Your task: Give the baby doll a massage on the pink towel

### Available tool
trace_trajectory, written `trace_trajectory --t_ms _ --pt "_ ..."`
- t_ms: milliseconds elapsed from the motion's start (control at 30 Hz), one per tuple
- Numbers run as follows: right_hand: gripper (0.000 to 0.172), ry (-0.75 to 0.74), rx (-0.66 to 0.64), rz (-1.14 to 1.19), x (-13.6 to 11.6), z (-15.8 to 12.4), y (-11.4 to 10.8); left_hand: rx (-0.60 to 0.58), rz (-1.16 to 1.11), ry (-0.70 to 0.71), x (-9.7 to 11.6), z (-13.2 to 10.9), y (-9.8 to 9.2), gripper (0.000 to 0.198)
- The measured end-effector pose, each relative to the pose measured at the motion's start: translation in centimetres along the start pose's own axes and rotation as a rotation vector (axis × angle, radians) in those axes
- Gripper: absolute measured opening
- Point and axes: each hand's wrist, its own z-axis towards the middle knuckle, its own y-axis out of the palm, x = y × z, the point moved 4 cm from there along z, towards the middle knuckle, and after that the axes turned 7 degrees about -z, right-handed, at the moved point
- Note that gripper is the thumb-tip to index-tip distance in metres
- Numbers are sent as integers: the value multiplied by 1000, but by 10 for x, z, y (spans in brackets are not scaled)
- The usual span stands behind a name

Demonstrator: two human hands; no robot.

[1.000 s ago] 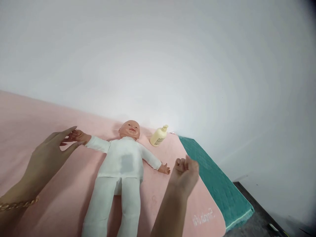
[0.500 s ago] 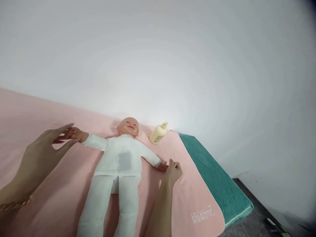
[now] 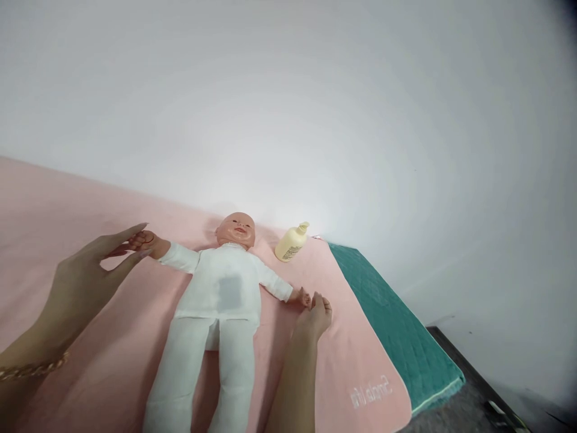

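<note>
R hand (image 3: 316,317) nearer doll (image 3: 229,291), curled, grip unclr; L hand (image 3: 88,264) clamped on its fist (image 3: 145,239)

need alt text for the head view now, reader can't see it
A baby doll in white lies face up on a pink blanket, a person's left hand curved about one of its hands, right hand close by the other. A pale yellow pump bottle sits near its head, and green bedding shows at the picture's right.

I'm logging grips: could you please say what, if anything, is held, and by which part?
The left hand holds the doll by one hand; whether the right hand grips the other is unclear.
</note>
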Motion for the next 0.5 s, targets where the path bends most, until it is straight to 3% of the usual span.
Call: trace_trajectory --t_ms 100,233,333,500 --pt "33 97 44 50 -6 -5 4 3 -28 19 7 -5 4 60" --pt "58 104 9 56 -22 -19 17 45 -50 64 17 -15 14 58" --pt "71 129 -97 16 -27 -29 29 -27 -121 74 26 -24 26 53" --pt "69 140 -287 -59 -27 -42 45 -164 -219 57 42 -36 38 32"
